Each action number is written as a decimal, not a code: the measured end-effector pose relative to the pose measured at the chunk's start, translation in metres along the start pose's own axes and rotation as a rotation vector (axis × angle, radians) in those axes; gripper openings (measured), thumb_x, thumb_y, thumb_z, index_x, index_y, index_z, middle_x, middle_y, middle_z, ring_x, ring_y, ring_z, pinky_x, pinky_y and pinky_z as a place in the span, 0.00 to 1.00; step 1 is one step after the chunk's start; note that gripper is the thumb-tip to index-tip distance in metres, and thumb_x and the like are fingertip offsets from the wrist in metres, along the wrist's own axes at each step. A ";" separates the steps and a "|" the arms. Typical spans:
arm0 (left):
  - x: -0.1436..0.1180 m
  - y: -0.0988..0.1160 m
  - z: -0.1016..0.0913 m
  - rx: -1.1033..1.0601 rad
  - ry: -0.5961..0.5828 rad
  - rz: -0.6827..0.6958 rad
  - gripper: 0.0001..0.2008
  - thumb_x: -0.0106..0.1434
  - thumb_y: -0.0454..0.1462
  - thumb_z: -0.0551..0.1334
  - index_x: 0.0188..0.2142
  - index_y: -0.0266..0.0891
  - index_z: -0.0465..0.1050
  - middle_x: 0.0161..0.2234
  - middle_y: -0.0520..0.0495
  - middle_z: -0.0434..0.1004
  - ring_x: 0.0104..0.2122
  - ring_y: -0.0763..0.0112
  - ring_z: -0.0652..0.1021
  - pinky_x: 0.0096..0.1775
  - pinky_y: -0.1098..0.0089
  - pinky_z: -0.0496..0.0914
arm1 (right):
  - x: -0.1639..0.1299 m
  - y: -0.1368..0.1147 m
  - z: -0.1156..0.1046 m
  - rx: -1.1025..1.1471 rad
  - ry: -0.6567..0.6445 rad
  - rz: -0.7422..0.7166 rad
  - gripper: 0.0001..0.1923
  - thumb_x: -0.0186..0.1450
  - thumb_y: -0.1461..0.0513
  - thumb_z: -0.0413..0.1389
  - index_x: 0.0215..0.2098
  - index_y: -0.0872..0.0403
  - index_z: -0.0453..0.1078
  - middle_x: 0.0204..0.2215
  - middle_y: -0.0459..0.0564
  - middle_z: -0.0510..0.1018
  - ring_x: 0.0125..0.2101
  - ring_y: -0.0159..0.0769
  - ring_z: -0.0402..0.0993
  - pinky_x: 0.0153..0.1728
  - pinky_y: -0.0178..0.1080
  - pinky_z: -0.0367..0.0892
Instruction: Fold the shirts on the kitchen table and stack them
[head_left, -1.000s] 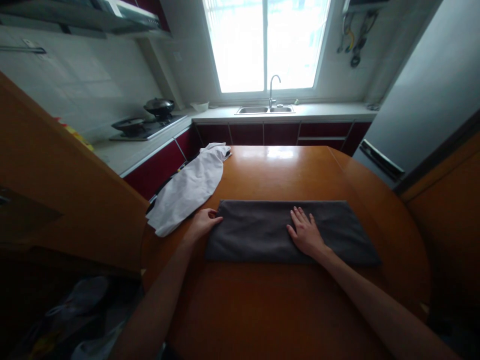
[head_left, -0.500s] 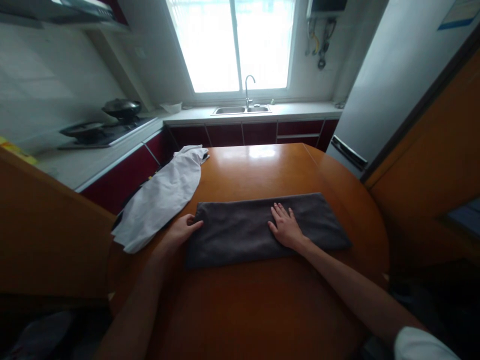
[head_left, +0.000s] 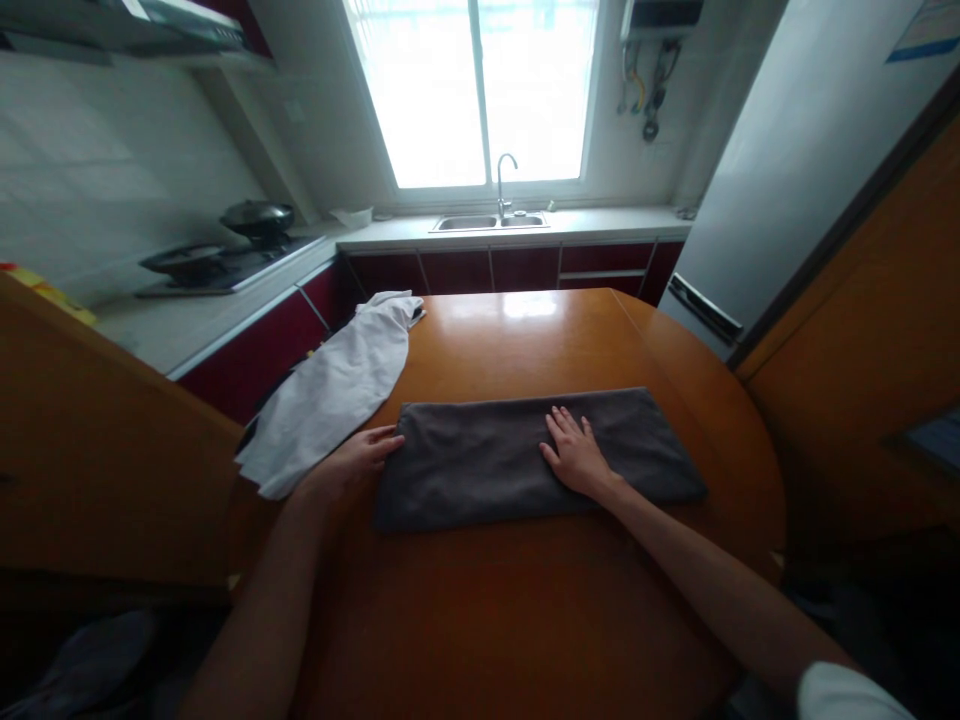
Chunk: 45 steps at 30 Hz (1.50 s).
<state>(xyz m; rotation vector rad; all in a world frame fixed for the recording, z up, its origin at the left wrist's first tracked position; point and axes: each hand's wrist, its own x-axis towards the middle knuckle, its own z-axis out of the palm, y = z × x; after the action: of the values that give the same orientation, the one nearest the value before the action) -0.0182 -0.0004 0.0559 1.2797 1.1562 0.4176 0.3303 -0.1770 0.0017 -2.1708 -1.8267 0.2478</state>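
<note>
A dark grey cloth (head_left: 480, 470), folded into a long flat rectangle, lies across the wooden table. I cannot tell what kind of garment or fabric it is. My right hand (head_left: 576, 458) rests palm down on it, right of its middle, fingers spread. At the cloth's left edge is my left hand (head_left: 367, 455), its fingers stretched out with the tips touching the edge; its thumb is mostly hidden. White clothing (head_left: 341, 390) lies loosely just beyond my left hand, with some dark fabric showing beneath it.
The rounded wooden table (head_left: 517, 620) stands before a counter with a sink (head_left: 469, 223) and tap. On the left are a stove and a lidded pan (head_left: 257, 217). A tall refrigerator (head_left: 780, 170) stands to the right.
My left hand has loosened from a curled grip near the cloth's left corner, its fingers now straighter along the edge. My right hand stays flat in place. The view has shifted slightly.
</note>
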 end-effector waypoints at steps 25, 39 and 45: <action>0.007 0.014 0.223 0.224 -0.102 0.679 0.46 0.60 0.39 0.65 0.71 0.47 0.41 0.42 0.50 0.67 0.26 0.79 0.71 0.30 0.75 0.69 | -0.002 -0.019 -0.006 1.337 0.125 0.038 0.29 0.65 0.38 0.51 0.34 0.55 0.71 0.19 0.42 0.69 0.18 0.31 0.66 0.16 0.34 0.66; 0.028 0.007 0.216 0.181 -0.076 0.611 0.37 0.58 0.37 0.65 0.65 0.34 0.54 0.31 0.54 0.71 0.29 0.72 0.75 0.34 0.71 0.71 | -0.001 -0.017 -0.011 1.254 0.086 0.088 0.17 0.63 0.51 0.55 0.35 0.57 0.75 0.22 0.45 0.76 0.19 0.33 0.70 0.17 0.35 0.68; 0.018 0.013 0.220 0.157 -0.149 0.650 0.35 0.60 0.36 0.63 0.65 0.34 0.56 0.32 0.52 0.71 0.30 0.72 0.75 0.34 0.71 0.72 | -0.001 -0.015 -0.010 1.264 0.114 0.084 0.16 0.62 0.52 0.55 0.32 0.56 0.74 0.22 0.44 0.76 0.19 0.32 0.70 0.18 0.34 0.67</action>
<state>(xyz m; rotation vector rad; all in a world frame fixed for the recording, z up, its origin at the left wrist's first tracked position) 0.1791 -0.0971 0.0301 1.7895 0.6335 0.7002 0.3191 -0.1763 0.0163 -1.2775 -0.9820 0.9518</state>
